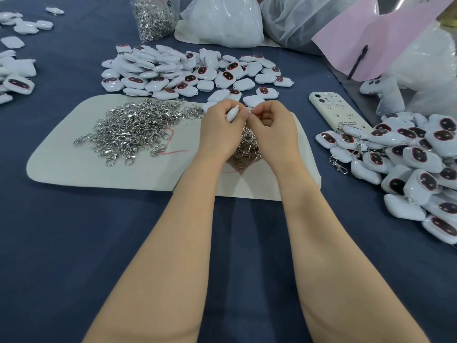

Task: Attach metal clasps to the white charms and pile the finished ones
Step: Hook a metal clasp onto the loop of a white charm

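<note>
Glossy white charm edge-on in curled left hand fingers, metal clasp (barely visible) between pinched right hand fingers.

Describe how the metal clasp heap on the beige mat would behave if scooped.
The clasp heap would likely lift tangled, since hooks and chains interlock. Chain ends would probably dangle limply. Pushed, it may drag across the mat as a clump.
</note>
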A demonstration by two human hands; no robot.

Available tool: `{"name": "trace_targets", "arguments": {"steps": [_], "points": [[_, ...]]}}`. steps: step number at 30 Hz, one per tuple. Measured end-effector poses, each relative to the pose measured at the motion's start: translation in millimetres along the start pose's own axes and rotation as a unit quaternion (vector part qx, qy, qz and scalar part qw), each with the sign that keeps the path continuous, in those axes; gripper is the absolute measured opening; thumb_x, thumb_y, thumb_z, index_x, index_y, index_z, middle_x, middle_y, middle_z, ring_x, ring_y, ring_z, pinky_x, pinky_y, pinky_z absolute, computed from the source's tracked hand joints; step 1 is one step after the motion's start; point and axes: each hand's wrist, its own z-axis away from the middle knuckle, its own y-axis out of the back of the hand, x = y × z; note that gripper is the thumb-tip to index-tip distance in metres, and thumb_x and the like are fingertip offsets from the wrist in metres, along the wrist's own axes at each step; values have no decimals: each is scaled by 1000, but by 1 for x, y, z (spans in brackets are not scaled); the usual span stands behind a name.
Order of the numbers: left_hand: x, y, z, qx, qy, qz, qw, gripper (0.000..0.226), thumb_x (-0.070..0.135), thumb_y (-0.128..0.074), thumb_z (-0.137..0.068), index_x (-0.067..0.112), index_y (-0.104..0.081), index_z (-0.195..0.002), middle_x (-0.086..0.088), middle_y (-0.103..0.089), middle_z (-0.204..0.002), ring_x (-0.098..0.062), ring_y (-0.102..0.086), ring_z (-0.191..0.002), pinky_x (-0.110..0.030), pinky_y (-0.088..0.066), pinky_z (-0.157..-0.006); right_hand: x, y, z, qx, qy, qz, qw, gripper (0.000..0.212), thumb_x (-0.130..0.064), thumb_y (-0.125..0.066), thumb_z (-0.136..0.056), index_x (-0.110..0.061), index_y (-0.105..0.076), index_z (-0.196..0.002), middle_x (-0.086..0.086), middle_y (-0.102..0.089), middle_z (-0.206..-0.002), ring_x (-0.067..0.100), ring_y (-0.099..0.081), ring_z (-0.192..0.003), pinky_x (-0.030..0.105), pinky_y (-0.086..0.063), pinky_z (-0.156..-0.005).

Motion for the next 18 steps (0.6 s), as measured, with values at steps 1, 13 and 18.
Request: {"name": "trace_targets", "arguments": {"steps": [1, 13, 18], "points": [[0, 0, 0, 0, 0, 3, 1000, 6, 13, -59, -89, 13, -65, -86, 10, -56, -73, -12, -51, -73, -22, -38, -68, 0, 0, 0, -6, -5, -1, 1000, 10, -11, -62, -86, -18, -55, -85, -12, -57, -78, 3, -54, -73, 12, -45, -69], [2, 0, 1, -30, 43, 106, 993, 16, 7, -61, -87, 21, -65, -80, 11, -57, -68, 0, -50, -60, -19, -42, -64, 1, 3, 0, 9, 4, -16, 1000, 24, -10, -57, -90, -27, -46, -77, -12, -54, -74, 1, -50, -66, 15, -41, -66], [3, 2, 2, -16, 41, 123, 991, 24, 4, -58, -88, 24, -62, -74, 11, -56, -65, -2, -50, -60, -19, -41, -62, -1, 3, 1, -6, 16, -12, 1000, 11, -10, -59, -89, -17, -52, -85, -12, -55, -76, 5, -51, -70, 19, -44, -70]]}}
